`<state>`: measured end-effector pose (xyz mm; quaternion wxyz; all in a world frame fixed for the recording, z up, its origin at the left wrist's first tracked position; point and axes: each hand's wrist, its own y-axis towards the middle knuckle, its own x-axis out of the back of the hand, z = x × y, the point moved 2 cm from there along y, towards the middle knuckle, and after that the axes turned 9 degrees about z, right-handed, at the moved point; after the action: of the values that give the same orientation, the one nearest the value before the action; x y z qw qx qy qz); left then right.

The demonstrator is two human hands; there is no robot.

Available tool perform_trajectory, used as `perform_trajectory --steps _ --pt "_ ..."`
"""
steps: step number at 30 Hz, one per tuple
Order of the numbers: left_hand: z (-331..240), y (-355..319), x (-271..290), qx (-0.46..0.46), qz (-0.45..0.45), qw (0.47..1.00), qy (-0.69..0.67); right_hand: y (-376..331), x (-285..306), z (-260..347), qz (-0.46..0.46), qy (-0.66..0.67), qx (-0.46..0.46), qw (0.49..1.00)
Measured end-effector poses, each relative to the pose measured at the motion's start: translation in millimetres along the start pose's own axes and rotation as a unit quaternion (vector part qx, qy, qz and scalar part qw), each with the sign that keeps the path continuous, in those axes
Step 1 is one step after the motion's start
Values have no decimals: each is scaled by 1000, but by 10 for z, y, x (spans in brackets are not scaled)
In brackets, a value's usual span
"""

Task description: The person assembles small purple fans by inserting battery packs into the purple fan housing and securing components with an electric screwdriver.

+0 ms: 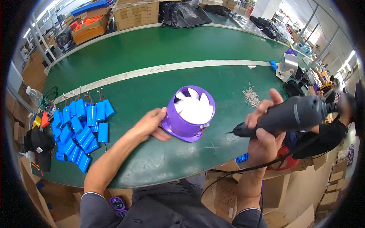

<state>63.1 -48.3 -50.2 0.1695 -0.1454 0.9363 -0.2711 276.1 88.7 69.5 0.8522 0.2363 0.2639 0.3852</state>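
left hand (150,125) open, fingers against side of purple fan housing (189,114) | housing upright on green table (152,91), white blades up | right hand (262,131) gripping grey electric screwdriver (292,116), tip just right of housing | blue battery packs (81,127) at left | screw pile (251,95) beyond right hand

Purple fan housing (189,114) with white blades lay tilted on green counter (152,155), opening upward-right. Dark grey electric screwdriver (289,116) was held level, bit pointing left toward housing.
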Motion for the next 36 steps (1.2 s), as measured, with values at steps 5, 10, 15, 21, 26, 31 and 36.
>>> perform_trajectory --steps 5,10,15,21,26,31,36 --pt "-309 -293 176 -254 -239 824 446 -124 -239 -88 15 68 -99 993" --pt "-548 -346 -150 -462 -170 691 529 -106 -411 -273 49 79 -81 992" --pt "-575 -155 -355 -421 -132 643 626 -95 -490 -356 32 76 -84 993" --pt "-459 -8 -361 -435 -119 661 600 -67 -443 -440 18 37 -73 996" --pt "-454 1 -386 -453 -131 659 586 -57 -377 -459 55 -13 -76 995" --pt "-446 -3 -375 -449 -129 663 585 -68 -375 -479 52 -4 -78 996" --pt "-444 -6 -368 -446 -129 667 583 -66 -404 -477 51 -4 -77 996"
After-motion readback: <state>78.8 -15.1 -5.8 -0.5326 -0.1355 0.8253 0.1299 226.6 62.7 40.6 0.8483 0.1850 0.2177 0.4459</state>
